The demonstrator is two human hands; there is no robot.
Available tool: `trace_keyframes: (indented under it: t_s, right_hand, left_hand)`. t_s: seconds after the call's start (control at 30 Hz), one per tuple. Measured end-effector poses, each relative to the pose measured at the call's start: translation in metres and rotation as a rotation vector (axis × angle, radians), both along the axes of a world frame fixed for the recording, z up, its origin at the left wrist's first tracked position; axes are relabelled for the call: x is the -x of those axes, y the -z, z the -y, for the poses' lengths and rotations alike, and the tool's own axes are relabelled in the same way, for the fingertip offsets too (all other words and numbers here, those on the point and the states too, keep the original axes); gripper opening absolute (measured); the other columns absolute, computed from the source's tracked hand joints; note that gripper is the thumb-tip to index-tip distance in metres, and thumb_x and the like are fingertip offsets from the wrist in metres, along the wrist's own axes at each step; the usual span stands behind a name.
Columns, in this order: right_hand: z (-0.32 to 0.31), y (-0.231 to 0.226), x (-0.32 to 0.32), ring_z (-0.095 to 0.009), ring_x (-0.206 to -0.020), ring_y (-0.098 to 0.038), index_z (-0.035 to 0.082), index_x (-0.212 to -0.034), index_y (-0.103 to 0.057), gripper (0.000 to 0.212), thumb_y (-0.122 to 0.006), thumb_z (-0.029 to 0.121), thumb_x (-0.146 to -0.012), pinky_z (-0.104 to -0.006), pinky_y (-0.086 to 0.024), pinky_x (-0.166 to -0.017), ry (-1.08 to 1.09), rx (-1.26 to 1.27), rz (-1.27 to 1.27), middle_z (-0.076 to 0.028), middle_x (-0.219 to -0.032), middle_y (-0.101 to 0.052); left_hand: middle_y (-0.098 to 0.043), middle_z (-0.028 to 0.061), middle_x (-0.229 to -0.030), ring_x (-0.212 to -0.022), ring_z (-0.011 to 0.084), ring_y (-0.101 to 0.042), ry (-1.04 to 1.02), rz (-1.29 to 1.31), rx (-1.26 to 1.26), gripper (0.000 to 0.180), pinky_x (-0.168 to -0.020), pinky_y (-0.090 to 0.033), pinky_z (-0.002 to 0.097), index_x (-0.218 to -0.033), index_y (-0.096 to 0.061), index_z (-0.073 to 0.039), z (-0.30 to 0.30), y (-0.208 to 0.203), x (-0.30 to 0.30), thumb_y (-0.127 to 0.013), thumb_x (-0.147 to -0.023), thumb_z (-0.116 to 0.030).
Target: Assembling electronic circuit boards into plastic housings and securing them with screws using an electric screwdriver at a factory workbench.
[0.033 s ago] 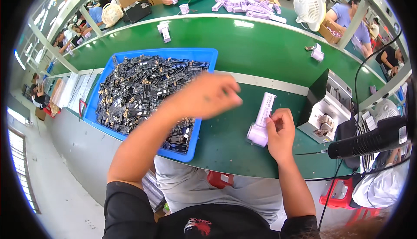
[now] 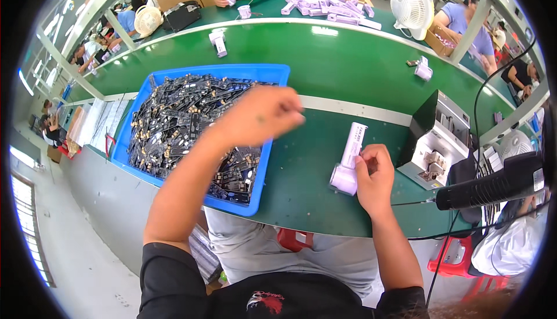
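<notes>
Now that my left hand (image 2: pixel 264 116) has shifted toward the blue bin (image 2: pixel 251 207), curled fingertips touching or not I can't tell, only my right hand (image 2: pixel 376 177) clamps the lilac gadget (image 2: pixel 346 175) over the green table (image 2: pixel 299 200).

Can count one blue bin (image 2: pixel 282 74), one lilac device (image 2: pixel 347 174) in the right hand (image 2: pixel 376 175), at least two lilac pieces (image 2: pixel 220 45) on the green belt (image 2: pixel 313 55), three fans (image 2: pixel 411 7); cannot count the dark boards (image 2: pixel 180 122).

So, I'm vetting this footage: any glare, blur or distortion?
In the head view, bright glare on the green belt, whose edges bow, fisheye-style; also in the head view, the left hand looks slightly soft, the lilac device crisper.
</notes>
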State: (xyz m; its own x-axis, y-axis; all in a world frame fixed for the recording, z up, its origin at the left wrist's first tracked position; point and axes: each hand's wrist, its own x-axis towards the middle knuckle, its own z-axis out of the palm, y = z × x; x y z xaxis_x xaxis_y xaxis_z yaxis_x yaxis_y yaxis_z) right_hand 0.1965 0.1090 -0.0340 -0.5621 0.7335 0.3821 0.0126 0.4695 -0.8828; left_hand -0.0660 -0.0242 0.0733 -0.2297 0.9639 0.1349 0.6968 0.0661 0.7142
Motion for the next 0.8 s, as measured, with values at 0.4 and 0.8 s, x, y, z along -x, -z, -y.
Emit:
trace_keyframes:
  t_s: [0.4, 0.8]
  right_hand:
    - [0.001, 0.005, 0.011, -0.012, -0.078, -0.056, -0.004, -0.099, -0.064, 0.005, -0.065, -0.003, -0.095, -0.0262, -0.048, -0.07, -0.033, 0.073, -0.13, -0.007, -0.093, -0.064]
    - [0.004, 0.006, 0.007, -0.006, -0.073, -0.056, 0.0, -0.101, -0.065, 0.003, -0.066, 0.001, -0.099, -0.0236, -0.048, -0.067, -0.065, 0.31, -0.188, 0.0, -0.086, -0.067]
  left_hand:
    - [-0.063, 0.0088, -0.112, -0.112, 0.0346, -0.057, 0.104, -0.457, 0.118, 0.027, -0.1, -0.049, 0.0443, -0.096, -0.07, -0.006, 0.027, 0.044, 0.077, -0.079, -0.071, -0.002]
    - [-0.071, 0.0124, -0.106, -0.1, 0.028, -0.066, -0.13, -0.244, -0.123, 0.021, -0.094, -0.051, 0.0382, -0.113, -0.066, -0.001, 0.023, 0.05, 0.077, -0.07, -0.095, -0.01]
